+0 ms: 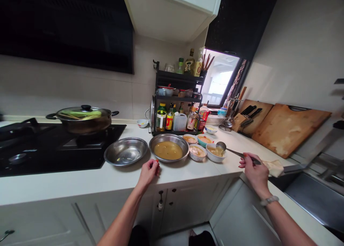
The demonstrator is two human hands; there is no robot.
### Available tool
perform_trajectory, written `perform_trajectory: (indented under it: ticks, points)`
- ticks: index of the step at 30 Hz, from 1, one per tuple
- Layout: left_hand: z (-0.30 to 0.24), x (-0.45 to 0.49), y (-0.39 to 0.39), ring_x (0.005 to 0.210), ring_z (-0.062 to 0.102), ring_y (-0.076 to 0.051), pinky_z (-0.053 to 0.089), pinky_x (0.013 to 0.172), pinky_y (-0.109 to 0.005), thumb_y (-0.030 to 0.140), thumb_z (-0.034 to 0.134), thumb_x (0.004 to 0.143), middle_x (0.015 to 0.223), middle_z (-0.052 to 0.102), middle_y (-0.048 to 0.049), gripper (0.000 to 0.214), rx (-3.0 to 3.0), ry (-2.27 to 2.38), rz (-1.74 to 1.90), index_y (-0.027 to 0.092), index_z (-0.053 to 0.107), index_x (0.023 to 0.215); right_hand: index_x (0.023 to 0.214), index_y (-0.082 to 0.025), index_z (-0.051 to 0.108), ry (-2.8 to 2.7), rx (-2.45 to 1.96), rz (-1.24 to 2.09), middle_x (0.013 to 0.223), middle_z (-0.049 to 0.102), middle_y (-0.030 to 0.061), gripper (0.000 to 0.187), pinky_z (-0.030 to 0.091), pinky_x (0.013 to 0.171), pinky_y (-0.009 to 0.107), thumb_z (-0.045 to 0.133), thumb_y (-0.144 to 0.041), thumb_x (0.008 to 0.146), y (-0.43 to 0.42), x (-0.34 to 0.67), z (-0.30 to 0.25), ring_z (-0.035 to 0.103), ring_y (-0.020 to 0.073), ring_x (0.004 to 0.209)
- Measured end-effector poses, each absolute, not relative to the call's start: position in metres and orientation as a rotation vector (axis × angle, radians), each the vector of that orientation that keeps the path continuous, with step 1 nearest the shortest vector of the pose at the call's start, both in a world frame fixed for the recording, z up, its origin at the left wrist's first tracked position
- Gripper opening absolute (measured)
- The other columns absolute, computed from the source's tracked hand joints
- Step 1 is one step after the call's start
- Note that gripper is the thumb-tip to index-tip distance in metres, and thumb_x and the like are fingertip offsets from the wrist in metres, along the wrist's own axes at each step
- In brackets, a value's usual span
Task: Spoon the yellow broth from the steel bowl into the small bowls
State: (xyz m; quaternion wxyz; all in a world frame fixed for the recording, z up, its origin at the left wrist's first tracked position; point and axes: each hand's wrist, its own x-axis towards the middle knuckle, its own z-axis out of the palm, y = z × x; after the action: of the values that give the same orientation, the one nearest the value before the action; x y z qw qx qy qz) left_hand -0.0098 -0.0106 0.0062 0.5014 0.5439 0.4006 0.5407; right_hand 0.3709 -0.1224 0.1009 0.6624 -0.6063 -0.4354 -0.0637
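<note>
My right hand (255,172) is closed round the dark handle of a metal ladle (236,152). The ladle's scoop is tipped over the rim of a white bowl (216,159) that holds yellowish broth. My left hand (149,172), fingers curled in and nothing visible in them, is by the counter's front edge. Just beyond it stands a wide steel basin (185,156) of yellowish-brown broth. To the basin's left is a second steel basin (114,162), with a few scraps in the bottom. Other filled bowls, such as a white bowl (197,157) and a green bowl (205,145), cluster beside the ladle.
A lidded pot (84,126) sits on the black stove (53,156) at left. Behind the bowls stands a black rack (177,77) with bottles and jars. Farther right are a knife block (240,123), a cutting board (290,129) and a sink (314,196).
</note>
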Motion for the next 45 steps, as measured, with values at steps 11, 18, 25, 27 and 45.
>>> perform_trajectory:
  ticks: [11,18,25,27,45]
  points:
    - [0.000,-0.010,-0.008,0.040,0.046,-0.010,0.042,0.042,-0.023,0.059,0.058,0.071,0.047,0.050,0.0042,0.043,1.321,0.955,1.315,0.018,0.052,0.059,0.095,-0.017,0.063,-1.200,-1.163,-0.141,0.065,0.061,0.0008,0.030,0.051,0.046,0.029,0.057,-0.044,0.085,-0.120,0.317,0.106,0.057,0.0138,0.047]
    - [-0.003,-0.011,-0.006,0.041,0.047,-0.010,0.041,0.042,-0.022,0.059,0.057,0.073,0.047,0.051,0.0041,0.043,1.340,0.949,1.321,0.018,0.052,0.060,0.089,-0.017,0.060,-1.140,-1.072,0.287,0.055,0.058,-0.0024,0.042,0.047,0.040,0.026,0.063,-0.057,0.076,-0.088,0.258,0.095,0.053,0.0126,0.040]
    - [-0.004,-0.010,-0.006,0.041,0.047,-0.010,0.040,0.042,-0.022,0.058,0.057,0.075,0.049,0.051,0.0036,0.043,1.347,0.937,1.324,0.018,0.052,0.061,0.088,-0.016,0.061,-1.245,-1.155,0.389,0.053,0.057,-0.0026,0.042,0.045,0.038,0.024,0.060,-0.057,0.077,-0.062,0.223,0.077,0.052,0.0123,0.038]
    - [-0.004,-0.010,-0.005,0.042,0.047,-0.010,0.041,0.042,-0.022,0.058,0.057,0.075,0.049,0.051,0.0033,0.043,1.342,0.937,1.325,0.018,0.051,0.061,0.087,-0.016,0.061,-1.232,-1.154,0.440,0.052,0.057,-0.0027,0.041,0.045,0.038,0.025,0.061,-0.056,0.076,-0.058,0.218,0.074,0.052,0.0126,0.038]
    - [-0.005,-0.009,-0.005,0.043,0.048,-0.010,0.040,0.042,-0.021,0.057,0.057,0.074,0.049,0.051,0.0041,0.042,1.319,0.935,1.330,0.017,0.053,0.062,0.075,-0.017,0.056,-0.729,-1.023,0.698,0.046,0.058,-0.0021,0.031,0.042,0.036,0.020,0.075,-0.035,0.059,-0.056,0.231,0.087,0.058,0.0149,0.045]
